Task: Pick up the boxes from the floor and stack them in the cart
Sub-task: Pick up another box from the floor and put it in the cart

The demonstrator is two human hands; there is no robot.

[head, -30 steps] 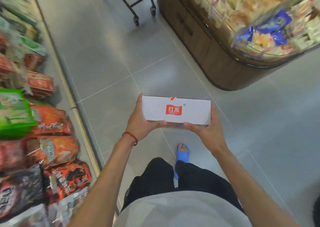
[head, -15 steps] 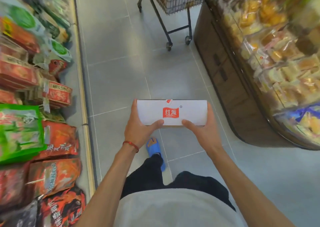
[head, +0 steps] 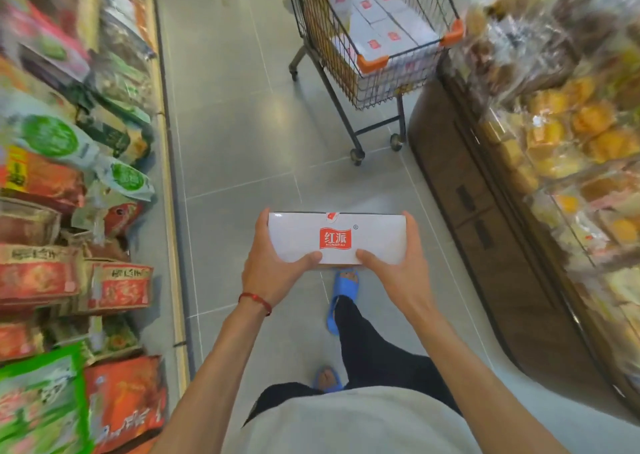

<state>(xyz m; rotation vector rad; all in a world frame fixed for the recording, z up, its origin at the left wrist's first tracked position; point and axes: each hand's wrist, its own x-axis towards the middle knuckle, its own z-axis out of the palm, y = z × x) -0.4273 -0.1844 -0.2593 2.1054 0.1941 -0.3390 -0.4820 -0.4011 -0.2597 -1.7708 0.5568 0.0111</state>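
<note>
A flat white box (head: 367,237) with a red logo is held level in front of me, above the grey tiled floor. My left hand (head: 273,263) grips its left end, thumb on top and fingers round the edge. My right hand (head: 398,266) grips the right end the same way. Ahead stands a wire shopping cart (head: 372,62) with orange corner guards. Several white boxes (head: 381,28) with the same red logo lie stacked inside it. The cart is well beyond the box I hold.
A shelf of snack bags (head: 69,211) runs along the left of the aisle. On the right a dark wooden display counter (head: 485,232) holds wrapped baked goods (head: 571,124). My feet in blue sandals (head: 343,298) are on the floor below the box.
I have walked forward along the aisle with the box held in both hands. The cart has come fully into view and nearer. My grip on the box is the same.
</note>
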